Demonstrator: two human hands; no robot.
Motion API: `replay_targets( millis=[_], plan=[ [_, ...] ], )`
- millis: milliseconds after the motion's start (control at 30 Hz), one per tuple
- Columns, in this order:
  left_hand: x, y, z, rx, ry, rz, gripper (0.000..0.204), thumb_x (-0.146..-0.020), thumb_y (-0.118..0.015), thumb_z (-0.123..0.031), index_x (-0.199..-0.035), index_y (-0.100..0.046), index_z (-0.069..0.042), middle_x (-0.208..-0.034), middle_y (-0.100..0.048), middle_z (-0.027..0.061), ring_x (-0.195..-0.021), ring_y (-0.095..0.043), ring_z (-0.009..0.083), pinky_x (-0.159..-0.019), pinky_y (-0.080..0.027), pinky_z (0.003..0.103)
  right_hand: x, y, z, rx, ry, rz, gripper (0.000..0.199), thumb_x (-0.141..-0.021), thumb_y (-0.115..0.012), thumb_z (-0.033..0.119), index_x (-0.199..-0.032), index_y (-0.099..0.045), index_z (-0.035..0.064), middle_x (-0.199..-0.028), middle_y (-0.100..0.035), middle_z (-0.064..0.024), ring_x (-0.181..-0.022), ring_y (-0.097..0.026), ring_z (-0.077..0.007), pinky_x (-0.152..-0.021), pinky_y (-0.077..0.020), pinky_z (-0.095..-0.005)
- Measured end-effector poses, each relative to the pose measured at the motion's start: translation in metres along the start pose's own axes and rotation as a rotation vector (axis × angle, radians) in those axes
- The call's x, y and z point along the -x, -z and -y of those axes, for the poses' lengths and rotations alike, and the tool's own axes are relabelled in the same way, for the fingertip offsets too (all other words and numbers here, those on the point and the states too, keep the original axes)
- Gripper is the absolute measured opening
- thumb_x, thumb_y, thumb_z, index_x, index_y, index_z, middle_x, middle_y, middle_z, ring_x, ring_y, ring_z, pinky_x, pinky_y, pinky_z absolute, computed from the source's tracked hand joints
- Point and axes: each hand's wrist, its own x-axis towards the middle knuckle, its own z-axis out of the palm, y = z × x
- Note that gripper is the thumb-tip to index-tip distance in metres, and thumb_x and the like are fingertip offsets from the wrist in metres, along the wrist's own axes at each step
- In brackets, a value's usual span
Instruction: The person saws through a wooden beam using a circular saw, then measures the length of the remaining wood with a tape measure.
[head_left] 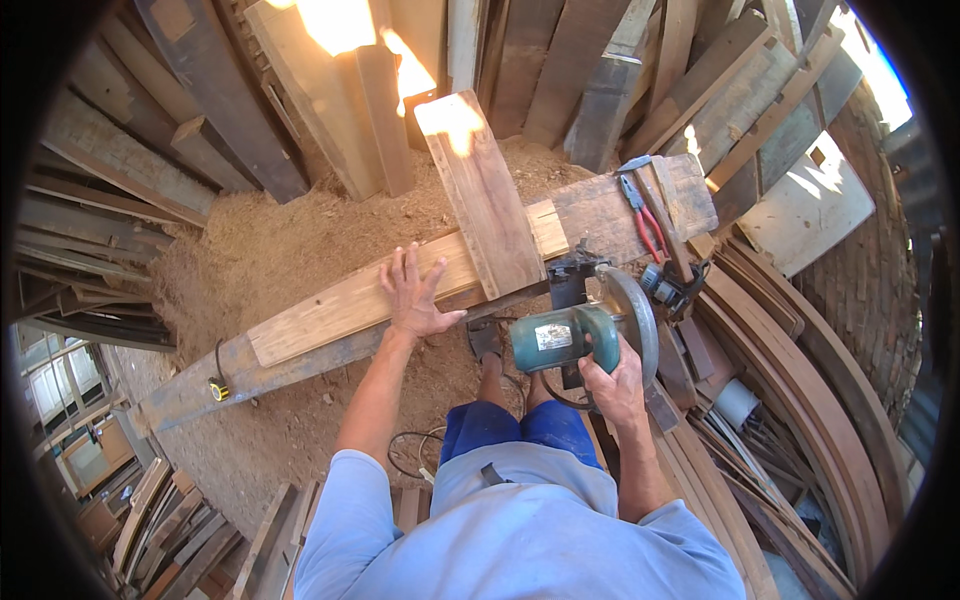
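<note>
My right hand (615, 385) is wrapped round the rear handle of a green circular saw (565, 337), whose round metal guard (632, 310) faces right. The saw's front end is close to the right end of a long pale board (350, 305). Fingers spread, my left hand (413, 298) lies on that board near its front edge. A shorter brown board (483, 200) rests crosswise over the pale one, between my left hand and the saw. Both boards are on a long, worn plank bench (195, 385). The saw's blade edge is hidden.
Red-handled pliers (643, 217) and a hammer (660, 205) lie at the bench's right end, beside a dark power tool (672, 287). A yellow tape measure (218, 388) is at the left. Sawdust (230, 240) covers the ground. Planks (215, 80) lean behind; curved timbers (800, 380) are stacked right.
</note>
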Motion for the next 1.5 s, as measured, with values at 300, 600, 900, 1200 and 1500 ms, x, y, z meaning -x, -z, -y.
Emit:
replay_targets(
  millis=[300,600,900,1200,1500],
  plan=[
    [0.001,-0.001,0.0,-0.007,0.005,-0.004,0.107,-0.051,-0.095,-0.055,-0.146,-0.054,-0.025,-0.164,-0.024,0.0239,-0.154,-0.014,0.0462,-0.121,-0.008,0.068,0.011,0.0,0.025,-0.007,-0.023,0.011,0.034,-0.082,-0.071,0.015,-0.11,-0.064,-0.0035,-0.088,-0.062,-0.0119,-0.082,-0.061,-0.023,-0.078,-0.051,-0.0391],
    [0.001,-0.003,0.001,0.011,0.014,0.0,0.106,-0.053,-0.094,-0.058,-0.146,-0.055,-0.027,-0.165,-0.025,0.0233,-0.155,-0.013,0.0463,-0.121,-0.007,0.069,0.006,-0.028,0.046,0.104,0.124,0.101,0.029,-0.086,-0.071,0.014,-0.109,-0.063,-0.0025,-0.089,-0.063,-0.0136,-0.083,-0.063,-0.0249,-0.08,-0.0513,-0.0391],
    [0.003,-0.004,0.006,0.081,0.004,-0.023,0.107,-0.052,-0.094,-0.059,-0.147,-0.055,-0.028,-0.166,-0.024,0.0243,-0.155,-0.012,0.0472,-0.12,-0.009,0.069,-0.006,-0.06,0.052,0.18,0.18,0.154,0.028,-0.088,-0.071,0.014,-0.109,-0.062,-0.003,-0.09,-0.066,-0.0155,-0.084,-0.065,-0.0262,-0.081,-0.052,-0.0398],
    [0.002,-0.008,0.006,0.074,0.034,0.007,0.105,-0.053,-0.095,-0.056,-0.146,-0.056,-0.029,-0.167,-0.021,0.0229,-0.156,-0.01,0.0472,-0.122,-0.008,0.07,-0.017,-0.075,0.046,0.086,0.116,0.208,0.029,-0.088,-0.07,0.013,-0.11,-0.062,-0.0034,-0.087,-0.064,-0.0119,-0.082,-0.063,-0.0212,-0.08,-0.0525,-0.0378],
    [0.001,-0.023,0.01,0.032,-0.007,-0.095,0.099,-0.057,-0.092,-0.047,-0.146,-0.055,-0.027,-0.165,-0.022,0.027,-0.154,-0.013,0.0493,-0.121,-0.009,0.071,-0.038,-0.079,0.059,0.039,0.142,0.259,0.031,-0.087,-0.068,0.009,-0.115,-0.064,-0.0036,-0.086,-0.065,-0.008,-0.08,-0.062,-0.0145,-0.076,-0.0524,-0.0328]
  ],
)
